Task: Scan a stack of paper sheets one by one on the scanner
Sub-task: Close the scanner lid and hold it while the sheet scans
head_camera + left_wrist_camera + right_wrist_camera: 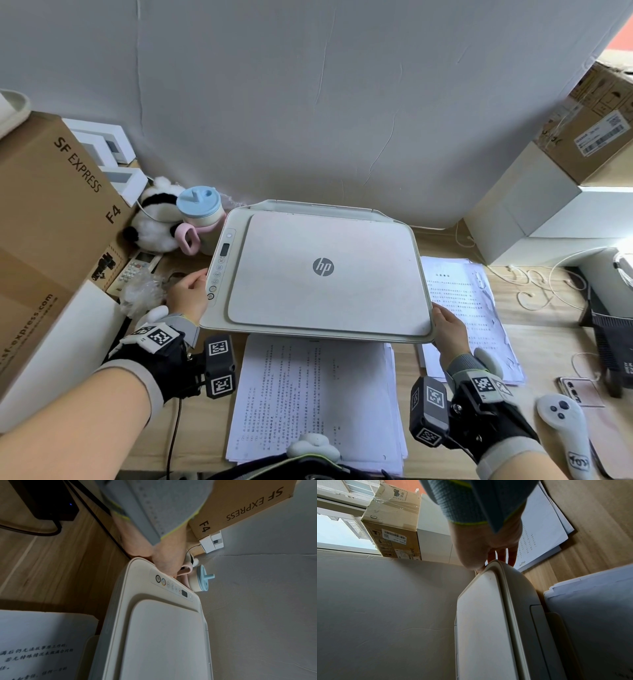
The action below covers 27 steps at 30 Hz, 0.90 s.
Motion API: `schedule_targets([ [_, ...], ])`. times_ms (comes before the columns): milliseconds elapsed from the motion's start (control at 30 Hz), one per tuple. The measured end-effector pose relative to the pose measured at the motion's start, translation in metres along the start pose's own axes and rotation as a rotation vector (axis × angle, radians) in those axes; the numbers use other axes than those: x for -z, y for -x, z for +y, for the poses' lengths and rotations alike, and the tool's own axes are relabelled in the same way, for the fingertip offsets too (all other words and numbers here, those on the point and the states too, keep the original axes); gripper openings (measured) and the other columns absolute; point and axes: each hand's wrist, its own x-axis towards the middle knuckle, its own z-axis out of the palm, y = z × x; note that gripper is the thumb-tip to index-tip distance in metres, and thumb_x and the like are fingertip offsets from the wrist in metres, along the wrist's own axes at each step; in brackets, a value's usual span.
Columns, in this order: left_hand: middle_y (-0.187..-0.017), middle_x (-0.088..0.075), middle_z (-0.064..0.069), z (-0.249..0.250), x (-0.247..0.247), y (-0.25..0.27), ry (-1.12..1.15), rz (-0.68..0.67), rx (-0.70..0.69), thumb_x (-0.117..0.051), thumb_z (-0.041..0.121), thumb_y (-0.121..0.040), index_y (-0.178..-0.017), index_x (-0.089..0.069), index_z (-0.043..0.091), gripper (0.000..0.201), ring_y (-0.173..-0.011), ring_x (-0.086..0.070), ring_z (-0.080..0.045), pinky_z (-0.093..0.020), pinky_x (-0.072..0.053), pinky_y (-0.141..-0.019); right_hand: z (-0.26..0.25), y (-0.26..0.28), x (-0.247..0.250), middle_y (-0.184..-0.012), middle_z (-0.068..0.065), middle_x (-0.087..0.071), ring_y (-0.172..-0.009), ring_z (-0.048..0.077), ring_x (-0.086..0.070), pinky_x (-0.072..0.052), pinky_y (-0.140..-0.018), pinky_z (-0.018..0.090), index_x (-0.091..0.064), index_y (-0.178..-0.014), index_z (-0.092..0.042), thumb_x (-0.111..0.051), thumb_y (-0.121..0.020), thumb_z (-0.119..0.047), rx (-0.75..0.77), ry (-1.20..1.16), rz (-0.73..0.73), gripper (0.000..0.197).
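Note:
A white HP scanner (322, 274) (163, 635) (484, 622) stands mid-desk with its lid down. My left hand (190, 291) (164, 561) grips its left edge beside the button panel (171, 586), thumb lying on the top rim. At the front right corner my right hand (448, 329) (484, 545) pinches the scanner, thumb on the lid corner and fingers down the side. One stack of printed sheets (315, 394) (34, 642) (590, 601) lies in front of the scanner. A second stack (469, 301) (542, 524) lies to its right, partly under my right hand.
An SF Express carton (51, 205), a panda plush (154, 222), a blue-lidded cup (200, 209) and a remote (137, 267) crowd the left. White boxes (548, 212), loose cables (534, 284) and a black device (613, 329) stand right. A controller (565, 428) and phone (579, 390) lie front right.

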Motion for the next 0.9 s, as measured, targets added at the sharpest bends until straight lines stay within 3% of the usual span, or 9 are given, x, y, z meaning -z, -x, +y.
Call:
schedule_targets([
  [200,-0.119,-0.065,-0.010,0.004,0.001,0.003,0.015,0.005,0.038,-0.046,0.014,-0.095,-0.116,-0.066,0.010,0.030,-0.111,-0.058,-0.030,-0.034,-0.044,-0.095,0.000,0.001,0.000,-0.105,0.006,-0.062,-0.096,0.022,-0.054,-0.046,-0.088,0.038,-0.064,-0.116,-0.009,-0.040,-0.096,-0.011,-0.009,0.024,0.004,0.031],
  [300,-0.116,-0.068,-0.010,0.007,0.003,-0.002,0.061,-0.014,0.106,-0.051,0.013,-0.091,-0.109,-0.070,0.012,0.026,-0.105,-0.062,-0.029,-0.038,-0.048,-0.097,-0.002,0.001,0.001,-0.105,0.006,-0.062,-0.095,0.022,-0.054,-0.046,-0.086,0.036,-0.064,-0.115,-0.009,-0.040,-0.096,-0.011,-0.019,0.027,-0.001,0.030],
  [400,-0.109,-0.067,-0.011,0.019,0.005,-0.004,0.081,-0.006,0.131,-0.053,-0.001,-0.087,-0.109,-0.068,0.006,0.028,-0.093,-0.060,-0.025,-0.031,-0.047,-0.085,-0.005,0.002,0.003,-0.106,0.007,-0.062,-0.095,0.022,-0.055,-0.047,-0.080,0.032,-0.064,-0.116,-0.008,-0.041,-0.096,-0.012,-0.048,0.029,-0.017,0.031],
  [467,-0.109,-0.066,-0.011,0.029,0.006,-0.001,0.039,0.071,0.068,-0.048,-0.004,-0.086,-0.108,-0.068,0.007,0.032,-0.097,-0.060,-0.027,-0.030,-0.045,-0.084,-0.008,0.004,0.004,-0.105,0.007,-0.061,-0.094,0.022,-0.054,-0.046,-0.074,0.027,-0.063,-0.115,-0.010,-0.041,-0.097,-0.011,-0.070,0.010,-0.033,0.029],
  [533,-0.099,-0.065,-0.008,0.042,0.006,0.005,-0.021,0.100,-0.017,-0.045,-0.002,-0.087,-0.103,-0.069,0.008,0.031,-0.090,-0.059,-0.026,-0.028,-0.046,-0.075,-0.014,0.007,0.007,-0.104,0.007,-0.061,-0.091,0.022,-0.055,-0.046,-0.070,0.025,-0.061,-0.118,-0.012,-0.042,-0.096,-0.007,-0.093,-0.011,-0.065,0.029],
  [600,-0.092,-0.064,-0.010,0.050,0.000,0.008,0.039,0.011,-0.045,-0.045,-0.002,-0.088,-0.098,-0.068,0.007,0.026,-0.072,-0.057,-0.022,-0.024,-0.043,-0.060,-0.021,0.007,0.010,-0.099,0.009,-0.062,-0.081,0.019,-0.057,-0.046,-0.065,0.026,-0.058,-0.119,-0.014,-0.044,-0.093,-0.001,-0.101,-0.020,-0.101,0.033],
  [733,-0.074,-0.053,-0.007,0.062,-0.015,0.014,0.049,-0.198,0.042,-0.041,-0.001,-0.093,-0.079,-0.057,0.010,0.024,-0.057,-0.048,-0.018,-0.017,-0.042,-0.046,-0.031,0.008,0.013,-0.093,0.006,-0.061,-0.076,0.016,-0.053,-0.045,-0.064,0.026,-0.060,-0.120,-0.014,-0.043,-0.089,0.004,-0.079,-0.018,-0.115,0.039],
  [800,-0.067,-0.049,-0.004,0.064,-0.020,0.012,-0.032,-0.251,0.097,-0.043,0.002,-0.092,-0.070,-0.051,0.016,0.028,-0.055,-0.046,-0.018,-0.020,-0.043,-0.050,-0.035,0.011,0.012,-0.094,0.005,-0.060,-0.083,0.019,-0.053,-0.044,-0.063,0.026,-0.061,-0.118,-0.013,-0.042,-0.092,0.000,-0.077,-0.027,-0.125,0.035],
  [900,-0.065,-0.046,-0.007,0.069,-0.024,0.008,-0.091,-0.283,0.220,-0.042,0.005,-0.090,-0.071,-0.047,0.013,0.022,-0.053,-0.042,-0.019,-0.024,-0.036,-0.055,-0.039,0.013,0.013,-0.109,0.008,-0.057,-0.097,0.023,-0.052,-0.045,-0.066,0.027,-0.059,-0.120,-0.011,-0.040,-0.095,-0.005,-0.094,-0.061,-0.116,0.032],
])
